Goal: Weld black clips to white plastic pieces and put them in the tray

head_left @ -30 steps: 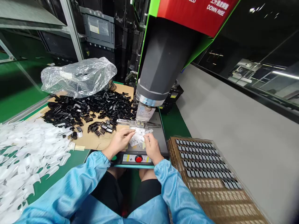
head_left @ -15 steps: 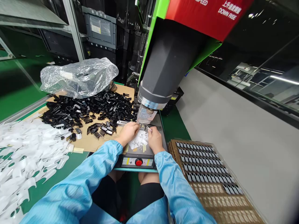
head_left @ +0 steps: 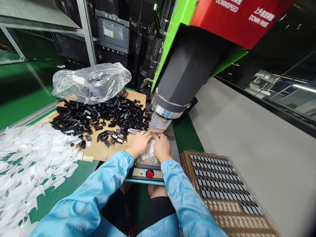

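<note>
My left hand [head_left: 141,143] and my right hand [head_left: 162,147] are side by side at the press base, fingertips almost meeting just below the machine's metal head [head_left: 160,123]. Both hands have their fingers drawn together and pressed down at the small fixture there. Whatever lies under the fingertips is hidden. Between the hands and nearer me is a small heap of thin white pieces [head_left: 148,153], partly covered by the hands. A red push button [head_left: 149,173] sits on the front of the base.
To the left are a heap of black clip-like parts [head_left: 98,115] on cardboard, a clear plastic bag [head_left: 91,84] and a large pile of white curved pieces [head_left: 32,161]. On the right, stacked brown trays [head_left: 227,207] hold rows of grey-black parts. The press column [head_left: 177,72] leans overhead.
My right hand has moved left and forward to the fixture; the thin white piece seen in its fingers is now hidden. My left hand stays by the fixture. The view has shifted slightly.
</note>
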A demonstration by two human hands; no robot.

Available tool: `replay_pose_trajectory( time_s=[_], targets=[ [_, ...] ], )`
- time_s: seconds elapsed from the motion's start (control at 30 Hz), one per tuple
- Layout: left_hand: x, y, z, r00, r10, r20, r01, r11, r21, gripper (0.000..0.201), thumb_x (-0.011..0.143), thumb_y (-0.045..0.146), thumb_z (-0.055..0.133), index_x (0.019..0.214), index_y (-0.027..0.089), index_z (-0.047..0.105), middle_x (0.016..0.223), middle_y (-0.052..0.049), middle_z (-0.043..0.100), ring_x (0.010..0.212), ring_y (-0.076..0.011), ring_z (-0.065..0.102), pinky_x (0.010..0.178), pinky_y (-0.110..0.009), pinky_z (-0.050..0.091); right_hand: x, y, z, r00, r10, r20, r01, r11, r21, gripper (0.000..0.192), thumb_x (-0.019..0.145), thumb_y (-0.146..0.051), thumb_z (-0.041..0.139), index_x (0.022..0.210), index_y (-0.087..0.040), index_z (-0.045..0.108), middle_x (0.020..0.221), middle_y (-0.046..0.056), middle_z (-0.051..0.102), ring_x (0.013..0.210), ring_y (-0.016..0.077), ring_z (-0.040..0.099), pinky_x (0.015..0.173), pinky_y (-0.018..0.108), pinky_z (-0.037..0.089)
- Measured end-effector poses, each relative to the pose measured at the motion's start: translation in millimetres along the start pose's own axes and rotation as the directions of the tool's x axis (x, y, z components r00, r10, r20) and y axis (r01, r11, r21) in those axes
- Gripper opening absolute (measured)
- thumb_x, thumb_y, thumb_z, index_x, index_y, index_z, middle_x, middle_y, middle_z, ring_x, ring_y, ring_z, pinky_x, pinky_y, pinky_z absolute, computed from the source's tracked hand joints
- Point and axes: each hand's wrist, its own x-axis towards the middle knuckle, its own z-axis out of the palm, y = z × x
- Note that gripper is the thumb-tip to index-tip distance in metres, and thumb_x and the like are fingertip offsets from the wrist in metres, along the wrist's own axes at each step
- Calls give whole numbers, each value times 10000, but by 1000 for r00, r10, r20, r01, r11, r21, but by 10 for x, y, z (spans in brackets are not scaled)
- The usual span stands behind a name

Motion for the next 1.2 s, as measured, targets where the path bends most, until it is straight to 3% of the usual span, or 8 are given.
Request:
replay_pose_trajectory(
  time_s=[0.2,0.37,0.47,0.57,0.7,0.9,1.07,1.2],
  targets=[
    [1,92,-83,998,-41,45,42,999,-22,412,1030,240,508,1410,206,662,1439,-115,691,1298,-301,581,1108,-493,470,3,-115,-218,992,0,122,19,988,-155,560,1027,-230,503,1587,-219,505,1337,175,560,1171,314,476,918,421,413],
    [-292,39,-380,997,-63,37,64,997,-33,408,1014,287,563,1401,206,662,1453,-97,682,1332,-298,566,1130,-489,465,37,-110,-210,991,30,132,-3,980,-200,623,976,-167,525,1594,-242,500,1287,169,555,1139,315,473,888,412,406],
    [-635,-187,-653,978,-203,-40,204,979,22,420,1009,327,582,1404,200,649,1477,-113,655,1349,-325,548,1129,-514,456,45,-121,-171,995,42,91,-25,984,-175,614,921,-96,536,1520,-227,587,1255,171,566,1121,310,479,886,405,407],
    [-1004,-515,-879,919,-376,-115,385,921,60,380,1013,340,572,1359,211,661,1462,-132,651,1337,-364,544,1096,-541,462,56,-237,-124,999,32,-30,-34,998,-60,411,912,-111,556,1272,-194,735,1209,175,599,1105,320,486,905,424,422],
    [-1366,-867,-972,867,-481,-129,492,868,68,337,975,169,518,1279,187,662,1339,-166,680,1246,-362,593,1054,-521,483,140,-609,-16,976,-196,-94,210,964,161,386,933,-95,523,1243,-211,722,1243,133,659,1166,297,509,993,423,441],
    [-1485,-989,-929,893,-449,-43,450,892,48,318,932,76,499,1163,204,675,1192,-142,687,1147,-312,647,997,-442,521,362,-1145,221,877,-480,12,460,848,262,478,964,-40,464,1350,-257,644,1466,54,643,1255,251,517,1047,403,440],
    [-1459,-984,-980,908,-419,23,418,908,37,154,960,246,603,1090,230,683,1131,-119,682,1090,-315,659,953,-445,536,386,-1235,251,878,-475,56,457,868,194,369,983,-90,504,1288,-237,650,1245,85,692,1147,269,543,995,404,446],
    [-1426,-957,-1006,920,-386,69,386,922,25,98,948,294,644,1028,237,657,1074,-97,708,1067,-310,664,950,-439,527,330,-1232,183,886,-461,49,447,877,174,295,965,-138,592,1237,-236,652,1233,91,673,1164,279,534,996,398,444]
  ],
)
